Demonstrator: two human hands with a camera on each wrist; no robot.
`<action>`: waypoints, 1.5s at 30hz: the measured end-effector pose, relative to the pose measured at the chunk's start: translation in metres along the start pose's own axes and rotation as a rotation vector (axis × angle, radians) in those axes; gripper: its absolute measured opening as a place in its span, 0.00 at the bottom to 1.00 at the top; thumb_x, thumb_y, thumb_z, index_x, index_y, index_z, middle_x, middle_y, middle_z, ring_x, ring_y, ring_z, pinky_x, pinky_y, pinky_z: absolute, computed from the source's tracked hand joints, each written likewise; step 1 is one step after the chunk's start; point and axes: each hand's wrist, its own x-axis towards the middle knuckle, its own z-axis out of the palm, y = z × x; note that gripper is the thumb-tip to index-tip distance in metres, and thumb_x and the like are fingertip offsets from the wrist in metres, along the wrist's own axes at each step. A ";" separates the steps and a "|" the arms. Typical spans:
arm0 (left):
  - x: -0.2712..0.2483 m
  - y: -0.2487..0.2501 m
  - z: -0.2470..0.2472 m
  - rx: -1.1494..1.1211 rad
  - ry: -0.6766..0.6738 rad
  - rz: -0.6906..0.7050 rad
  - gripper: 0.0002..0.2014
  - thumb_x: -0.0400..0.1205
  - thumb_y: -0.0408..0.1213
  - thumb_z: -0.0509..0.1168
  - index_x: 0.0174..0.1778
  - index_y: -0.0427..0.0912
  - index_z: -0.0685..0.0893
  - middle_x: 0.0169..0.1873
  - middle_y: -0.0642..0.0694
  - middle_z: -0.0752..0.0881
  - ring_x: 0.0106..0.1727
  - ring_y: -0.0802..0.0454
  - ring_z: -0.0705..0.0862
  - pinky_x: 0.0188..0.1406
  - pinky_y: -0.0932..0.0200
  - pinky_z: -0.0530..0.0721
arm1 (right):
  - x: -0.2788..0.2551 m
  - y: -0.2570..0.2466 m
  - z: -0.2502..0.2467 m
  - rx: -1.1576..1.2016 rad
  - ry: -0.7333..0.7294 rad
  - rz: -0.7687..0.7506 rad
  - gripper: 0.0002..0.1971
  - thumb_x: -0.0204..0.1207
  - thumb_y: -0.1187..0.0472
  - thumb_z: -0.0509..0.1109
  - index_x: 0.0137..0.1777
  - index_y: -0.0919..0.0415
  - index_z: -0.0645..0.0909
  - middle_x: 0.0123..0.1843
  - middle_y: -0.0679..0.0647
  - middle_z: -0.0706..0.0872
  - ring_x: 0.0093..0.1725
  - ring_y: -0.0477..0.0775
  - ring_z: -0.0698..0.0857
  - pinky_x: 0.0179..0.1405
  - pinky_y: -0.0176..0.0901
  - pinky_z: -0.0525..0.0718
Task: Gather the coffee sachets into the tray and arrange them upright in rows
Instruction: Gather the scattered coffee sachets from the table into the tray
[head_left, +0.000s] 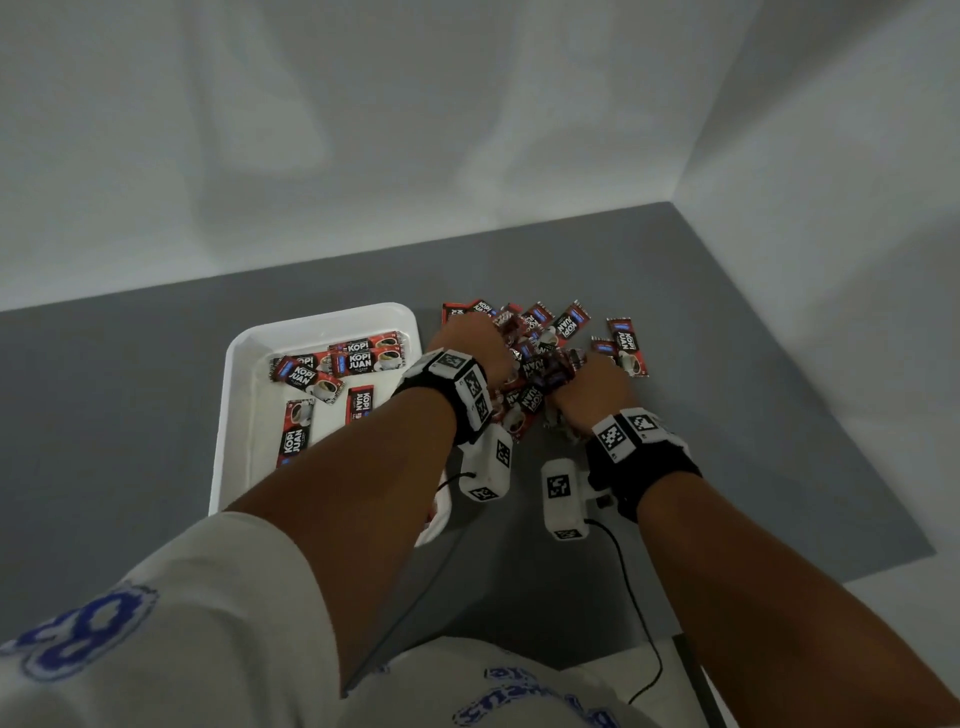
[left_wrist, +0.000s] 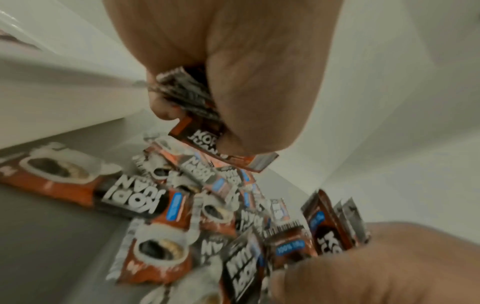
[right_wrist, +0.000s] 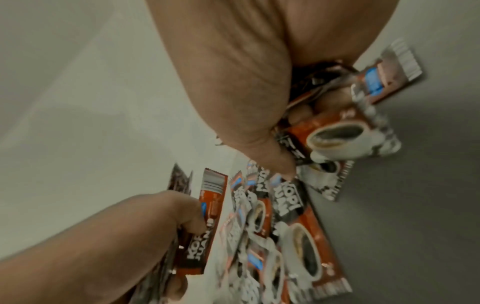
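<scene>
A white tray (head_left: 240, 374) on the left holds several red-and-black coffee sachets (head_left: 363, 358) lying flat, none upright. Right of the tray, a loose pile of sachets (head_left: 563, 325) lies on the grey mat. Both hands are in this pile. My left hand (head_left: 470, 343) grips a bundle of sachets (left_wrist: 191, 98) in its fist beside the tray wall (left_wrist: 64, 86). My right hand (head_left: 592, 387) has its fingers curled round another bunch of sachets (right_wrist: 330, 86). More sachets (left_wrist: 161, 255) lie flat under and between the hands.
The grey mat (head_left: 130, 405) covers the table up to white walls behind and on the right. A black cable (head_left: 641, 597) trails from the right wrist toward the table's near edge. Bare mat lies left of the tray and right of the pile.
</scene>
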 end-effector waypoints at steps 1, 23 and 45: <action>-0.001 0.000 -0.005 -0.048 0.024 0.001 0.08 0.78 0.36 0.60 0.33 0.44 0.79 0.36 0.44 0.88 0.30 0.51 0.82 0.25 0.61 0.76 | 0.001 0.000 -0.004 0.047 -0.018 0.003 0.08 0.77 0.59 0.75 0.42 0.62 0.80 0.40 0.56 0.85 0.41 0.58 0.85 0.40 0.44 0.80; -0.025 0.020 0.042 0.112 -0.196 -0.003 0.14 0.79 0.40 0.74 0.35 0.41 0.76 0.35 0.45 0.81 0.34 0.48 0.80 0.27 0.58 0.77 | 0.011 0.001 -0.009 0.001 0.030 0.150 0.22 0.79 0.63 0.75 0.69 0.72 0.78 0.67 0.67 0.85 0.67 0.67 0.84 0.54 0.47 0.81; -0.127 -0.121 -0.092 0.208 -0.276 0.039 0.15 0.73 0.36 0.76 0.53 0.43 0.82 0.45 0.45 0.85 0.48 0.44 0.84 0.45 0.56 0.79 | -0.076 -0.126 -0.018 0.104 -0.418 -0.567 0.06 0.73 0.62 0.74 0.46 0.52 0.80 0.38 0.51 0.86 0.33 0.46 0.82 0.34 0.42 0.76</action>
